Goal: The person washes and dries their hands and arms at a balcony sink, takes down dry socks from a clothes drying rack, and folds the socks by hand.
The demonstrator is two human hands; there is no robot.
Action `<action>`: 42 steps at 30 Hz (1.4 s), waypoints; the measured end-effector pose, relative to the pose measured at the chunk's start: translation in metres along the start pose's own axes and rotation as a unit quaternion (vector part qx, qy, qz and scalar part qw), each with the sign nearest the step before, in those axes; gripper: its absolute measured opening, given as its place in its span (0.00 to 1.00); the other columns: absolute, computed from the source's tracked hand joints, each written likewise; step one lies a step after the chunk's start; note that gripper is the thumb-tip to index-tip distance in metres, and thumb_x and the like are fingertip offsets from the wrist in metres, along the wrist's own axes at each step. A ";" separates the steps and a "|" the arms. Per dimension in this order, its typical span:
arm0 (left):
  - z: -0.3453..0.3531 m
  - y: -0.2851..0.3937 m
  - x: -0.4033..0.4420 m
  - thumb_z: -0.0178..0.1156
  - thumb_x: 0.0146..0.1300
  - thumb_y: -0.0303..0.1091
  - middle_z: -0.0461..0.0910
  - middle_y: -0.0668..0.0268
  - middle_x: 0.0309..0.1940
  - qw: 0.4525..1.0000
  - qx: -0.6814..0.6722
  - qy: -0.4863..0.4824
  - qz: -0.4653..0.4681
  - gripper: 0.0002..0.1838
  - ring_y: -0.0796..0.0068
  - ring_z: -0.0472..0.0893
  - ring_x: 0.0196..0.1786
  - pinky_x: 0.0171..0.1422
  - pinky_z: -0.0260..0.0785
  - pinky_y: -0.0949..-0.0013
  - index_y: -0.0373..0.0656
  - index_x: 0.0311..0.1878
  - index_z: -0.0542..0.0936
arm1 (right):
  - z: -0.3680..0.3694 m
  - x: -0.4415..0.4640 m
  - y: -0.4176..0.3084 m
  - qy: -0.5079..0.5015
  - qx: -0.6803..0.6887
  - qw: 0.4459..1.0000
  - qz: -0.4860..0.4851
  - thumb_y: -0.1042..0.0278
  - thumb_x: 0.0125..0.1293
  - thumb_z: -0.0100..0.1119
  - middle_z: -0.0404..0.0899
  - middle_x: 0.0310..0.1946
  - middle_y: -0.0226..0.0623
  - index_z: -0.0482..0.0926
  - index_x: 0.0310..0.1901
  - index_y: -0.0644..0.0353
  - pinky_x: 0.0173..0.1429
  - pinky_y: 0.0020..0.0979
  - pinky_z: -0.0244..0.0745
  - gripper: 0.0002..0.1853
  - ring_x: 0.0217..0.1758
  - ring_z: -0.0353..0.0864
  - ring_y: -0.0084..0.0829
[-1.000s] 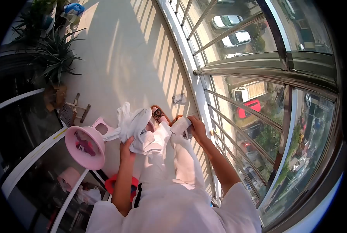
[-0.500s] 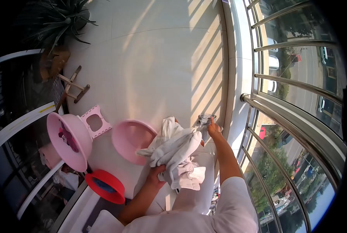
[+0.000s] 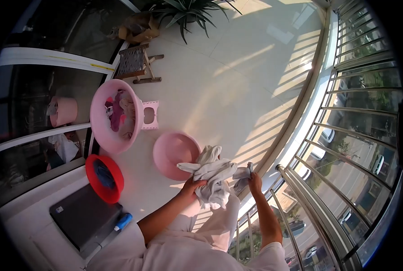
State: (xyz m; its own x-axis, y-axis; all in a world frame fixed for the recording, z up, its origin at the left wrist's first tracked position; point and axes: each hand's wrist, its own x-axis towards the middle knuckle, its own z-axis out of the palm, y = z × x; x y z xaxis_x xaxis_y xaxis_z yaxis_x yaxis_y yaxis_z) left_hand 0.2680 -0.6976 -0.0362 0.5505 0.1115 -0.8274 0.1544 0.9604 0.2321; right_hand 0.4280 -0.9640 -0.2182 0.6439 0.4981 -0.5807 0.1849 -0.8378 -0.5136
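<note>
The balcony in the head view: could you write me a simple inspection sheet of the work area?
Surface: pale tiled floor, striped with sunlight
Job's things: pale cloths and grey cloth, both held
Clutter: low pink basin; large pink basin with clothes, beside a pink stool; red basin with dark cloth; blue bottle
Hands: left hand grips the pale cloths, right hand the grey one
Cables: nothing seen
Surroundings: metal railing, wooden stool, spiky plant
</note>
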 end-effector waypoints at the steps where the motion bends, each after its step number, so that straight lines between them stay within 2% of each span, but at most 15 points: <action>1: 0.011 0.019 -0.021 0.60 0.52 0.24 0.72 0.58 0.55 1.000 -0.002 -0.005 0.027 0.32 0.65 0.73 0.57 0.65 0.64 0.65 0.34 0.61 0.63 | -0.034 -0.014 -0.028 0.001 0.002 1.000 -0.002 0.72 0.49 0.59 0.74 0.30 0.45 0.75 0.34 0.63 0.40 0.42 0.69 0.09 0.38 0.75 0.50; 2: 0.013 0.033 -0.039 0.60 0.52 0.24 0.72 0.59 0.55 0.999 -0.001 -0.006 0.052 0.31 0.66 0.73 0.57 0.65 0.63 0.65 0.34 0.61 0.63 | -0.061 -0.026 -0.050 0.011 0.049 0.999 0.019 0.75 0.47 0.58 0.74 0.31 0.45 0.75 0.36 0.62 0.41 0.42 0.69 0.11 0.38 0.75 0.50; 7: 0.054 0.124 -0.115 0.59 0.53 0.24 0.73 0.60 0.54 0.987 -0.007 -0.008 0.158 0.29 0.67 0.72 0.58 0.64 0.64 0.65 0.35 0.60 0.64 | -0.199 -0.062 -0.167 0.133 0.025 0.980 -0.148 0.76 0.47 0.56 0.77 0.34 0.44 0.74 0.45 0.59 0.42 0.42 0.71 0.19 0.39 0.77 0.49; 8: 0.067 0.142 -0.131 0.59 0.53 0.25 0.73 0.61 0.53 0.983 -0.013 -0.003 0.184 0.28 0.67 0.73 0.56 0.61 0.66 0.65 0.36 0.60 0.65 | -0.213 -0.056 -0.168 0.101 -0.017 0.988 -0.118 0.76 0.47 0.57 0.77 0.32 0.43 0.68 0.55 0.59 0.40 0.41 0.72 0.29 0.36 0.78 0.47; 11: 0.080 0.187 -0.153 0.59 0.54 0.25 0.74 0.61 0.52 0.970 -0.084 -0.019 0.226 0.27 0.67 0.75 0.53 0.59 0.68 0.64 0.37 0.59 0.67 | -0.267 -0.052 -0.232 0.119 0.036 0.991 -0.050 0.78 0.49 0.59 0.75 0.28 0.41 0.55 0.66 0.56 0.36 0.38 0.73 0.39 0.31 0.78 0.43; 12: 0.076 0.195 -0.150 0.59 0.54 0.25 0.74 0.61 0.51 0.962 -0.101 -0.027 0.252 0.26 0.68 0.75 0.52 0.58 0.68 0.64 0.37 0.59 0.67 | -0.282 -0.046 -0.251 0.126 0.032 0.991 -0.023 0.80 0.49 0.58 0.76 0.30 0.40 0.60 0.63 0.61 0.35 0.35 0.72 0.36 0.31 0.78 0.39; 15: 0.071 0.221 -0.146 0.61 0.53 0.24 0.74 0.63 0.51 0.942 -0.124 0.045 0.309 0.28 0.69 0.75 0.52 0.58 0.67 0.65 0.39 0.59 0.67 | -0.312 -0.007 -0.270 0.110 0.105 0.974 -0.167 0.82 0.50 0.52 0.79 0.35 0.41 0.72 0.51 0.66 0.37 0.28 0.71 0.22 0.34 0.79 0.31; 16: 0.074 0.235 -0.149 0.62 0.52 0.24 0.74 0.64 0.51 0.934 -0.131 0.055 0.329 0.29 0.69 0.74 0.52 0.58 0.67 0.66 0.40 0.59 0.67 | -0.328 -0.001 -0.298 0.068 0.160 0.973 -0.153 0.81 0.51 0.50 0.80 0.35 0.40 0.75 0.47 0.65 0.39 0.26 0.71 0.19 0.36 0.79 0.28; 19: 0.091 0.280 -0.155 0.62 0.53 0.25 0.74 0.65 0.50 0.914 -0.167 0.099 0.357 0.28 0.71 0.74 0.52 0.56 0.67 0.68 0.40 0.59 0.67 | -0.359 0.033 -0.367 0.087 0.145 0.969 -0.180 0.81 0.51 0.47 0.80 0.32 0.42 0.78 0.39 0.64 0.42 0.28 0.72 0.13 0.37 0.80 0.31; 22: 0.103 0.327 -0.158 0.60 0.55 0.24 0.74 0.66 0.50 0.875 -0.200 0.124 0.423 0.26 0.72 0.74 0.53 0.56 0.67 0.69 0.41 0.58 0.68 | -0.382 0.093 -0.417 0.107 0.045 0.969 -0.220 0.85 0.46 0.44 0.80 0.35 0.44 0.78 0.38 0.64 0.47 0.31 0.72 0.17 0.40 0.80 0.40; 27: 0.104 0.385 -0.148 0.58 0.57 0.22 0.73 0.65 0.52 0.794 -0.280 0.175 0.511 0.25 0.71 0.72 0.55 0.60 0.66 0.68 0.42 0.59 0.67 | -0.421 0.182 -0.542 0.046 0.007 0.940 -0.337 0.85 0.44 0.44 0.78 0.42 0.40 0.77 0.43 0.62 0.51 0.36 0.71 0.21 0.49 0.75 0.42; 30: 0.111 0.404 -0.145 0.58 0.58 0.24 0.72 0.63 0.53 0.761 -0.329 0.198 0.523 0.25 0.69 0.72 0.56 0.61 0.66 0.66 0.40 0.60 0.66 | -0.429 0.236 -0.619 0.083 -0.117 0.852 -0.504 0.86 0.43 0.45 0.78 0.44 0.40 0.76 0.44 0.61 0.53 0.36 0.71 0.23 0.50 0.74 0.41; 33: 0.108 0.424 -0.134 0.55 0.61 0.27 0.72 0.62 0.54 0.734 -0.348 0.222 0.539 0.23 0.69 0.72 0.57 0.61 0.65 0.65 0.38 0.60 0.65 | -0.423 0.267 -0.709 -0.084 0.002 0.900 -0.427 0.86 0.43 0.43 0.79 0.40 0.43 0.76 0.43 0.63 0.50 0.32 0.72 0.22 0.42 0.78 0.41; 36: 0.102 0.455 -0.125 0.55 0.62 0.29 0.72 0.62 0.54 0.701 -0.371 0.226 0.566 0.23 0.68 0.72 0.57 0.62 0.65 0.65 0.38 0.60 0.65 | -0.405 0.297 -0.781 -0.134 -0.008 0.895 -0.424 0.83 0.46 0.41 0.80 0.36 0.47 0.75 0.45 0.65 0.46 0.30 0.72 0.21 0.39 0.80 0.39; 42: 0.061 0.543 -0.099 0.57 0.59 0.24 0.76 0.60 0.49 0.668 -0.458 0.186 0.556 0.21 0.67 0.77 0.51 0.57 0.71 0.64 0.35 0.57 0.68 | -0.383 0.338 -0.885 -0.102 -0.032 0.897 -0.429 0.82 0.46 0.41 0.80 0.36 0.47 0.76 0.43 0.67 0.49 0.32 0.72 0.21 0.41 0.80 0.42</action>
State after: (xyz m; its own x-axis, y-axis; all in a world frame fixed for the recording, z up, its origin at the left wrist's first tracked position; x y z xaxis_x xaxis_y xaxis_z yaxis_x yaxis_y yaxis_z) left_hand 0.3474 -0.2028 0.2034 -0.3611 0.7790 -0.5126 -0.8413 -0.0350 0.5394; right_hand 0.7669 -0.1399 0.2817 0.0964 0.9907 -0.0960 0.5937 -0.1347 -0.7933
